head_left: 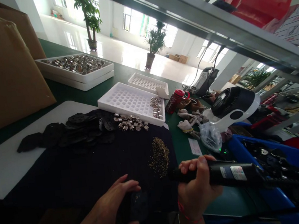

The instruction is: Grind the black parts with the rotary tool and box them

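Observation:
My right hand is wrapped round a black power screwdriver with a white label, its tip pointing left near a pile of small brass-coloured screws. On the dark cloth, my left hand curves around a dark flat part, thumb and fingers at its left side; small bright specks show on the part. Silvery metal cylinders lie loose in front of a white grid tray, which holds more of them at its right end. Black flat plates are heaped to the left.
White trays of metal parts stand at the back left beside a cardboard box. A red bottle, a black-and-white fan and blue bins are on the right. A metal shelf beam crosses overhead.

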Tool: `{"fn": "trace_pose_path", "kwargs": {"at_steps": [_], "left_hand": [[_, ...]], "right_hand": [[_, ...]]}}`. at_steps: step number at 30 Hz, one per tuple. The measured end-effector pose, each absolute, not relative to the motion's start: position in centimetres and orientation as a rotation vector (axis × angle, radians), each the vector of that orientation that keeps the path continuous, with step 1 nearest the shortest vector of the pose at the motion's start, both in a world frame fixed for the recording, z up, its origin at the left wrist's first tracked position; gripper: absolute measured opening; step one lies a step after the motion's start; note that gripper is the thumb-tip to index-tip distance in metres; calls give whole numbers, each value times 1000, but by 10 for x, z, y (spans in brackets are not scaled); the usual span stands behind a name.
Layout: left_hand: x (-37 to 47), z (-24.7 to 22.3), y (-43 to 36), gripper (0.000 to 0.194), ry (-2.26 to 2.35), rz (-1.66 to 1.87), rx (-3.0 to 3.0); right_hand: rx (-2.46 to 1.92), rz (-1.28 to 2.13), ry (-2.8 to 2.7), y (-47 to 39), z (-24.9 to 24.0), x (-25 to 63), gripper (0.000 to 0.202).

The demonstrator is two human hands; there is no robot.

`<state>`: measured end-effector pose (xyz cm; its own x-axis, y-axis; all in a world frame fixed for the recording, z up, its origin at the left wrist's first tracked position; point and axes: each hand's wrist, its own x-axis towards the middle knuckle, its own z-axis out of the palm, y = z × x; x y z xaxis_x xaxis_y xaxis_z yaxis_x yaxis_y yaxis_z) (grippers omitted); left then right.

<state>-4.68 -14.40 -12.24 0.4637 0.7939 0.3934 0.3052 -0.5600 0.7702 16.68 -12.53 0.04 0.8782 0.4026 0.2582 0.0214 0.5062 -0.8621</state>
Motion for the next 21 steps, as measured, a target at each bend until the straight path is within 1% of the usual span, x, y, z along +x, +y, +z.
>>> {"fn": "trace_pose_path", "kwargs": {"at_steps": [4,11,18,21], "left_hand": [[-48,-118,-145,93,910,1005,2091],[-48,-114,-144,89,909,955,2071],[-48,-118,-144,92,886,927,2055],[-50,-112,-144,100,862,849,2063]], "right_hand": [[-1029,259,-466,-125,1,165,21],[-1035,256,-459,-128,5,161,19],[-1021,334,-444,-138,4,156,20],[-1025,339,-437,-142,4,155,18]]}}
